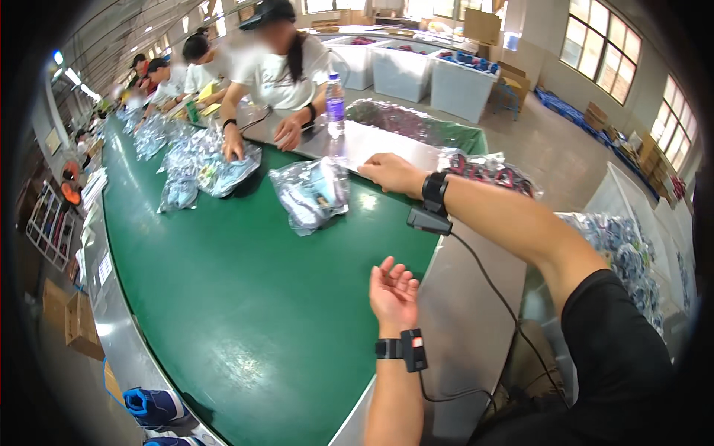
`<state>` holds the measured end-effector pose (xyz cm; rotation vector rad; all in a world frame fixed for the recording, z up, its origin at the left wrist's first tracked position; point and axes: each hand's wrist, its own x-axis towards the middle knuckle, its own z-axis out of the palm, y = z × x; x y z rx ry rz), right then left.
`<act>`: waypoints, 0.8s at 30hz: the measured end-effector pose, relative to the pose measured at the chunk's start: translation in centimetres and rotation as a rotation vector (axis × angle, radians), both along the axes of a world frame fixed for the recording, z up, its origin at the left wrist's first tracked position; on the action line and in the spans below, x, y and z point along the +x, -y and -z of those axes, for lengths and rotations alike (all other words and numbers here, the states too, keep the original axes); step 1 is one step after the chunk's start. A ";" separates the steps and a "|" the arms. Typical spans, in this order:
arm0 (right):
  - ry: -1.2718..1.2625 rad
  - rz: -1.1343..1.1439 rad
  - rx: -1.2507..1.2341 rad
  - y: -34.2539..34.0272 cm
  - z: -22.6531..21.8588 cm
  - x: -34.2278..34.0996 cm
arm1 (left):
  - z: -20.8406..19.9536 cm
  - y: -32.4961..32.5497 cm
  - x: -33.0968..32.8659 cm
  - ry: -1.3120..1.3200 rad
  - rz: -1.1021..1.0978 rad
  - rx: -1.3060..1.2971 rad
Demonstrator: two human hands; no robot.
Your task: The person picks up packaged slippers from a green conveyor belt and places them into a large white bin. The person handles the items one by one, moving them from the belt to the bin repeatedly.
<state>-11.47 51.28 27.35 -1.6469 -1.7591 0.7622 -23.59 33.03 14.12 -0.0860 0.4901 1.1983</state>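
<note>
My left hand (394, 295) is over the near right edge of the green conveyor belt (245, 297), palm up. Its fingers are loosely bent and apart, with nothing in them. Farther off, my right hand (390, 175) is at the metal side table (401, 145) along the belt. Its fingers are curled together, and whatever they may hold is hidden. Left of that hand, a clear plastic bag with light blue items (312, 193) lies on the belt. Each of my wrists has a black strap with a small cabled box.
Across the belt a co-worker's hands (234, 141) touch more clear bags (204, 167). A purple-labelled bottle (335, 108) stands on the side table. Bagged dark red items (494, 175) lie beside my right forearm; a bin of blue bags (632, 253) is at right. Blue shoes (152, 407) are lower left.
</note>
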 end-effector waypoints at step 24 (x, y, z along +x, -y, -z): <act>-0.361 -0.075 -0.097 -0.3 7.6 -2.7 | 0.7 -0.8 -2.2 0.226 -0.138 -0.073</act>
